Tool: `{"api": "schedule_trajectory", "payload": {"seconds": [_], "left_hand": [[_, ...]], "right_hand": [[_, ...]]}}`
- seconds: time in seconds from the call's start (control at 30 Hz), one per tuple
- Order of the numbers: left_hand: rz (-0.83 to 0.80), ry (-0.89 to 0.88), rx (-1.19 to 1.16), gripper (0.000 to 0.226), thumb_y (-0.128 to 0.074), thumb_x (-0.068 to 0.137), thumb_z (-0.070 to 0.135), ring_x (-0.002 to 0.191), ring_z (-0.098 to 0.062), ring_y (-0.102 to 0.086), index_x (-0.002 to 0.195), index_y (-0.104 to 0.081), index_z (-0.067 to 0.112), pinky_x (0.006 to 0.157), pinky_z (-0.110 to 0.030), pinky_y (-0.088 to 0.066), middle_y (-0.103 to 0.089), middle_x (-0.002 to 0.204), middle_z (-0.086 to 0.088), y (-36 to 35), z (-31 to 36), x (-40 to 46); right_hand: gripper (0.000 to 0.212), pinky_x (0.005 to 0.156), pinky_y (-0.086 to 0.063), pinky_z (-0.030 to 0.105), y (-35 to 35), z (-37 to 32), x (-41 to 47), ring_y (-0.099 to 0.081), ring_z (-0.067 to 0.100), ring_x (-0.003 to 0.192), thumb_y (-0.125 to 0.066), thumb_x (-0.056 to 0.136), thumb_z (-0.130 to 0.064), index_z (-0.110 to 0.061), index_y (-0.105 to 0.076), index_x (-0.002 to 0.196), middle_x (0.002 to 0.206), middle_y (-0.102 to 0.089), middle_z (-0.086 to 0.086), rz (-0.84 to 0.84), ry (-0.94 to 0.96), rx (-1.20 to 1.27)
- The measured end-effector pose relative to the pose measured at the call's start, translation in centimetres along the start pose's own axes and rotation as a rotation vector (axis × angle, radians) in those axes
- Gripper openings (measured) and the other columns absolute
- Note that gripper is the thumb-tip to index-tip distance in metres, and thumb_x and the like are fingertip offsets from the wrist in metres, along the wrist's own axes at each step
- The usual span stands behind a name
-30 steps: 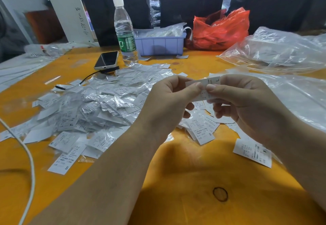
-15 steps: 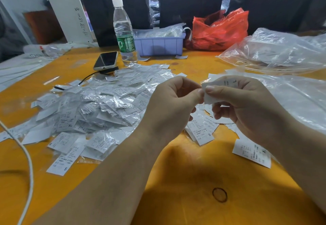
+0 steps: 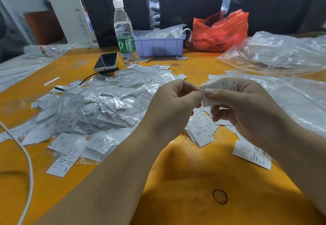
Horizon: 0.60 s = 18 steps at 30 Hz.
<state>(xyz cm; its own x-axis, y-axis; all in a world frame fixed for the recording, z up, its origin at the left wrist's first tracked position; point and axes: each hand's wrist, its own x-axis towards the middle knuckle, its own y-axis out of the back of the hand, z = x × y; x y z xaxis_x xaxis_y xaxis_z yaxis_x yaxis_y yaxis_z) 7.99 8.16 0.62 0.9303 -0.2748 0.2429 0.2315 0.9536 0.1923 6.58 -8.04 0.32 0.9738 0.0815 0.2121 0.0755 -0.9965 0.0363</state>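
One second ago the label was held level between both thumbs, its letter L close to the left hand. Now the label (image 3: 224, 84) sits further right, over the fingers of the right hand (image 3: 247, 112). Its near part bends down under the right thumb. The left hand (image 3: 174, 105) now pinches only its left edge.
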Motion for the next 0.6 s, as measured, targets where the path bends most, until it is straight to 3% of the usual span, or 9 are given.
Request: {"api": "schedule_trajectory", "payload": {"seconds": [0.13, 0.3, 0.43, 0.6], "left_hand": [[-0.06, 0.036, -0.008, 0.013, -0.063, 0.089, 0.009, 0.053, -0.005, -0.051, 0.077, -0.064, 0.014, 0.049, -0.016, -0.04, -0.062, 0.06, 0.006, -0.19, 0.14, -0.15], [-0.031, 0.088, -0.136, 0.007, -0.063, 0.09, 0.008, 0.056, -0.01, -0.054, 0.083, -0.064, 0.01, 0.051, -0.024, -0.042, -0.065, 0.066, 0.003, 0.05, 0.13, 0.01], [-0.049, 0.056, -0.109, 0.005, -0.064, 0.091, 0.009, 0.059, -0.009, -0.057, 0.087, -0.066, 0.008, 0.052, -0.023, -0.046, -0.068, 0.069, 0.002, -0.06, 0.0, -0.14], [-0.027, 0.044, -0.128, 0.011, -0.057, 0.094, 0.005, 0.062, -0.012, -0.06, 0.092, -0.067, 0.008, 0.056, -0.026, -0.051, -0.071, 0.073, -0.001, -0.06, -0.05, -0.14]], "right_hand": [[0.018, 0.054, -0.049, 0.024, 0.08, -0.07, -0.07, -0.058, 0.017, 0.064, -0.068, 0.079, -0.021, -0.005, -0.073, 0.086, 0.075, -0.067, 0.01, 0.0, 0.015, -0.014], [0.016, 0.052, -0.048, 0.024, -0.02, -0.03, 0.0, -0.057, 0.014, 0.059, -0.067, 0.073, -0.024, -0.012, -0.073, 0.082, 0.072, -0.065, 0.006, 0.017, 0.017, 0.028], [0.01, 0.052, -0.049, 0.023, 0.05, -0.09, -0.1, -0.058, 0.015, 0.06, -0.068, 0.075, -0.022, -0.014, -0.074, 0.078, 0.073, -0.068, 0.008, -0.03, 0.021, 0.022], [0.01, 0.052, -0.049, 0.022, 0.23, 0.09, -0.02, -0.058, 0.011, 0.059, -0.069, 0.078, -0.013, -0.012, -0.073, 0.088, 0.07, -0.068, 0.001, 0.01, 0.013, -0.023]]}}
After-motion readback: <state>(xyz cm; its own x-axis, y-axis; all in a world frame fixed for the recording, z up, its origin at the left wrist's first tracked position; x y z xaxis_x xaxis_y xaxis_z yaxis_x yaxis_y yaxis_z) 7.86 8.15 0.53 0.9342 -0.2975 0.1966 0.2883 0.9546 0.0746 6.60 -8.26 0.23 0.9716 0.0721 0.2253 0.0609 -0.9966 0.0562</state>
